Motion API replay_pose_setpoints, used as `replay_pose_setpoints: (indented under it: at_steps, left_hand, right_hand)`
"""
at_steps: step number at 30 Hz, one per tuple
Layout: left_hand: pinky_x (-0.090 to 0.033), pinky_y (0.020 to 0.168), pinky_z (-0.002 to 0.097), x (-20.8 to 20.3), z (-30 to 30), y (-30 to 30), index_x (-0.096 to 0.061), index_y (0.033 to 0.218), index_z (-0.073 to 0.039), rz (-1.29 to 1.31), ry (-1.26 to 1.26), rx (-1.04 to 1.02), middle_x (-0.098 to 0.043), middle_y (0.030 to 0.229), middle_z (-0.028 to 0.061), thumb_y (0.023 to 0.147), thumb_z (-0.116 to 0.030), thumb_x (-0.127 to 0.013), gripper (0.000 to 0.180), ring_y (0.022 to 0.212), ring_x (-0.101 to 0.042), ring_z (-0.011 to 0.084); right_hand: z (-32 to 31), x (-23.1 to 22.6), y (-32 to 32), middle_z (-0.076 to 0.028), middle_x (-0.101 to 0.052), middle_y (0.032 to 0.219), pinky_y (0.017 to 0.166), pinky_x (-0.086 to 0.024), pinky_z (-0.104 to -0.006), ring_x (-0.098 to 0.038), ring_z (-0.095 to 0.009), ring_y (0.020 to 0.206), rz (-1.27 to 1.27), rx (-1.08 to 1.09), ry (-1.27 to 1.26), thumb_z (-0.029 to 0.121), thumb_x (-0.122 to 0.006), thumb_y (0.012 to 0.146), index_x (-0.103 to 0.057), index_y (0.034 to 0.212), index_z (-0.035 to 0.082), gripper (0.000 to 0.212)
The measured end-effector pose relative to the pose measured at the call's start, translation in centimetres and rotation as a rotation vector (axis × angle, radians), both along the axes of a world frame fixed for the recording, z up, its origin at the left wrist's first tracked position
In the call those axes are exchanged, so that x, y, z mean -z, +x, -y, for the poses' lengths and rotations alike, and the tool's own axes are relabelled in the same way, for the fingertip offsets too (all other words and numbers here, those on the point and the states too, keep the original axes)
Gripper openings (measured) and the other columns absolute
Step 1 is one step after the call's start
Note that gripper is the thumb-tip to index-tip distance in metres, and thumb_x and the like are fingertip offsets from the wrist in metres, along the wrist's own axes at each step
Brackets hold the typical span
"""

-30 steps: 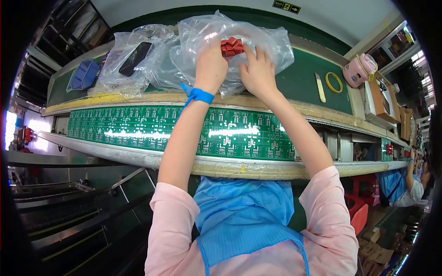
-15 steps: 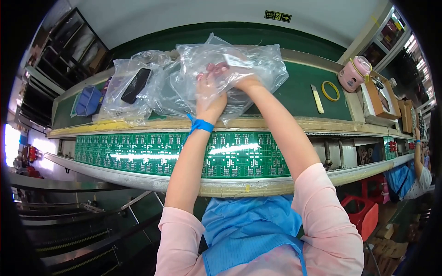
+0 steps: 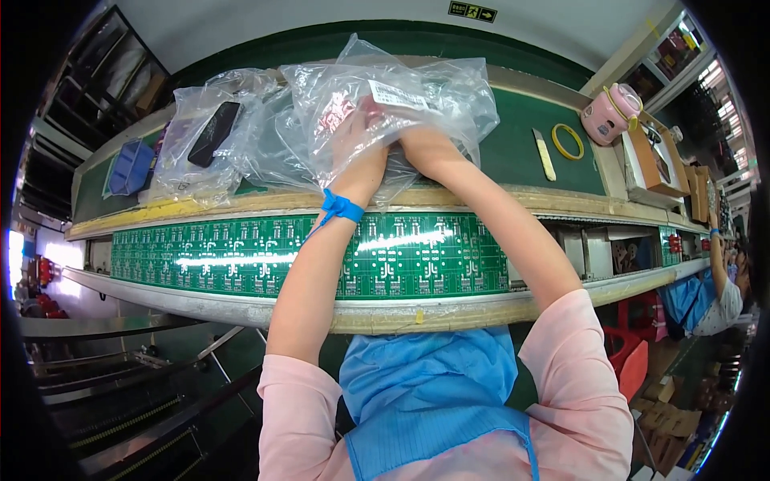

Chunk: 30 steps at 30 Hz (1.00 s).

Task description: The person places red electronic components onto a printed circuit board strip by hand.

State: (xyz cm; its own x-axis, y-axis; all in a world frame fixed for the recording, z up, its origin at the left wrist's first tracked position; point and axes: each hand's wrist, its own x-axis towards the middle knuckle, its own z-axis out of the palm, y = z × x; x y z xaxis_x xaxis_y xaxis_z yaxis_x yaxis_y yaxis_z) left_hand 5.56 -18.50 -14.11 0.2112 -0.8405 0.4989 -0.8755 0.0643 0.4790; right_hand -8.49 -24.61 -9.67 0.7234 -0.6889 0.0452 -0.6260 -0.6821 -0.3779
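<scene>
Near the left end of the counter [image 3: 517, 136] sit one blue bin [image 3: 131, 168] and one black phone [image 3: 215, 135] on or under clear plastic; mid-counter, toward the far edge, one large clear bag [image 3: 457, 104] with one white label [image 3: 397, 94] now covers the fingers of the left hand [image 3: 357, 148] and right hand [image 3: 421, 146], uncovered a second ago, so handling is inside its film: whether they clamp the red pieces [image 3: 337, 112], or how many, I cannot tell; rightward lie one cutter [image 3: 544, 155], one yellow ring [image 3: 555, 138], one pink pot [image 3: 605, 116]
</scene>
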Motion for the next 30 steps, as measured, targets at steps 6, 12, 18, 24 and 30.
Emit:
replay_pose_setpoints:
  at_steps: [6, 12, 18, 24, 30]
  left_hand:
    - [-0.051, 0.084, 0.0483, -2.2, -0.8, -1.7, -0.063, 0.114, -0.008, 0.034, 0.174, 0.045, -0.056, 0.122, 0.0203, 0.092, -0.015, -0.052, 0.026, 0.106, -0.058, 0.0405]
    - [-0.051, 0.055, 0.043, -3.8, -1.6, -2.3, -0.064, 0.098, -0.01, 0.188, -0.281, 0.113, -0.063, 0.08, 0.0084, 0.094, -0.028, -0.061, 0.019, 0.07, -0.064, 0.0344]
    - [-0.049, 0.062, 0.0356, -7.0, -4.7, -6.8, -0.064, 0.099, -0.004, -0.03, -0.247, 0.451, -0.063, 0.088, 0.0124, 0.09, -0.014, -0.067, 0.014, 0.073, -0.063, 0.0294]
    - [-0.05, 0.069, 0.0407, -4.9, -6.3, -9.3, -0.064, 0.097, -0.002, -0.031, 0.18, 0.639, -0.064, 0.087, 0.0165, 0.092, -0.015, -0.059, 0.015, 0.076, -0.063, 0.0349]
    - [-0.047, 0.06, 0.0381, -5.0, -6.5, -10.0, -0.065, 0.087, 0.002, -0.273, 0.52, 0.662, -0.064, 0.072, 0.0175, 0.088, -0.018, -0.061, 0.02, 0.063, -0.062, 0.0305]
  right_hand:
    - [-2.2, -0.5, -2.0, -0.02, -0.068, 0.093, 0.081, -0.052, -0.0414, -0.063, -0.04, 0.088, 0.638, -0.233, -0.336, -0.002, -0.06, 0.085, -0.063, 0.113, 0.001, 0.029]
    - [-7.8, -3.9, -10.1, -0.004, -0.065, 0.086, 0.056, -0.046, -0.023, -0.058, -0.011, 0.062, 0.489, -0.018, 0.618, 0.009, -0.059, 0.095, -0.064, 0.11, 0.0, 0.017]
    - [-8.5, -0.4, -17.6, -0.002, -0.064, 0.08, 0.05, -0.039, -0.0195, -0.054, -0.007, 0.057, 0.798, 0.253, 0.807, 0.019, -0.051, 0.103, -0.062, 0.109, 0.003, 0.02]
    - [-7.3, 2.2, -20.4, -0.006, -0.068, 0.091, 0.056, -0.045, -0.0216, -0.058, -0.009, 0.064, 0.967, 0.384, 0.966, 0.02, -0.058, 0.1, -0.062, 0.109, 0.005, 0.018]
    - [-8.7, 1.9, -20.4, -0.002, -0.069, 0.094, 0.065, -0.049, -0.0198, -0.062, -0.008, 0.073, 1.002, 0.369, 0.996, 0.012, -0.062, 0.095, -0.062, 0.128, 0.004, 0.034]
